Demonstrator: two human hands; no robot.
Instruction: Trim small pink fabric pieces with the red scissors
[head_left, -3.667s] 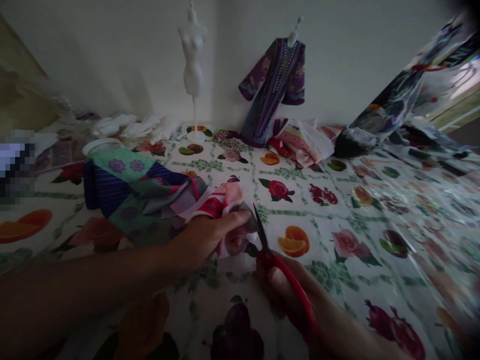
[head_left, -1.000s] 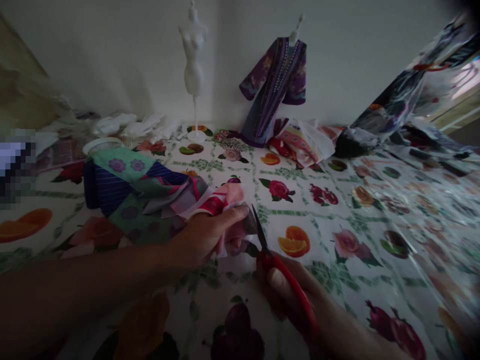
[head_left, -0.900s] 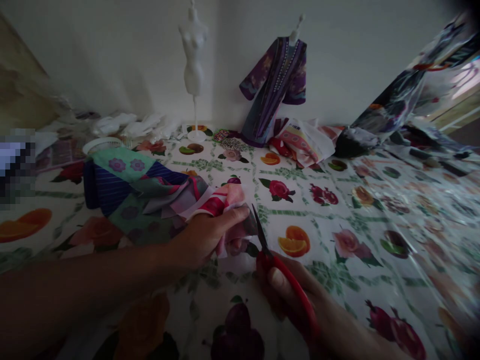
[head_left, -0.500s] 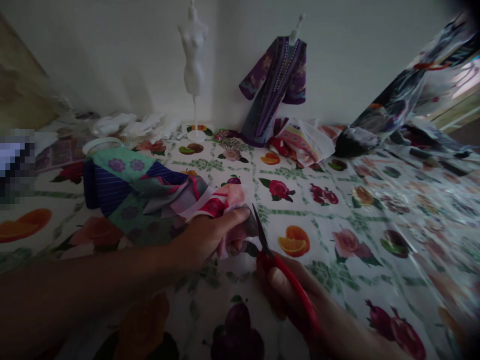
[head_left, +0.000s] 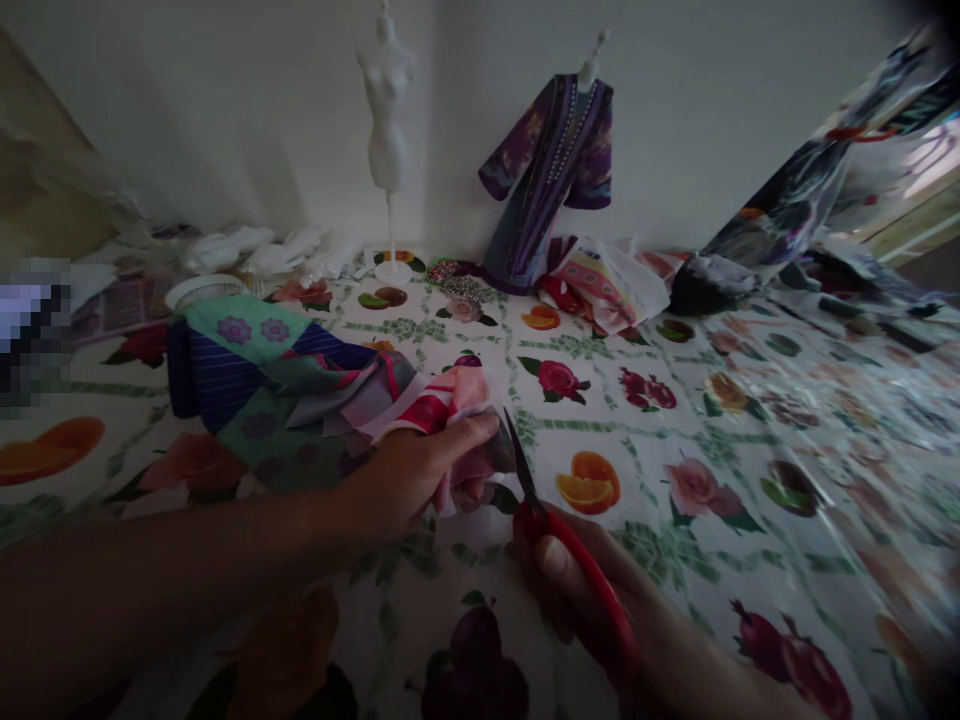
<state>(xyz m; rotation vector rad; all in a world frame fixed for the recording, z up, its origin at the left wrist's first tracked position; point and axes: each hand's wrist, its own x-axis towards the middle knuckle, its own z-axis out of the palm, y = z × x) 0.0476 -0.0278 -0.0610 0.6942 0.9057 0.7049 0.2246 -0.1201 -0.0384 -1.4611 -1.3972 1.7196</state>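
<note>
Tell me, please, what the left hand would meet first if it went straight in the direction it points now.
Past the pink cloth it grips, the left hand would probably meet the scissors at their blades, though depth is unclear.

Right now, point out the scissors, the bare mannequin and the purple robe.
Scissors (head_left: 585, 562): head view, on the red handle.
Bare mannequin (head_left: 387, 145): head view, on the white torso.
Purple robe (head_left: 538, 200): head view, on its front.
</note>
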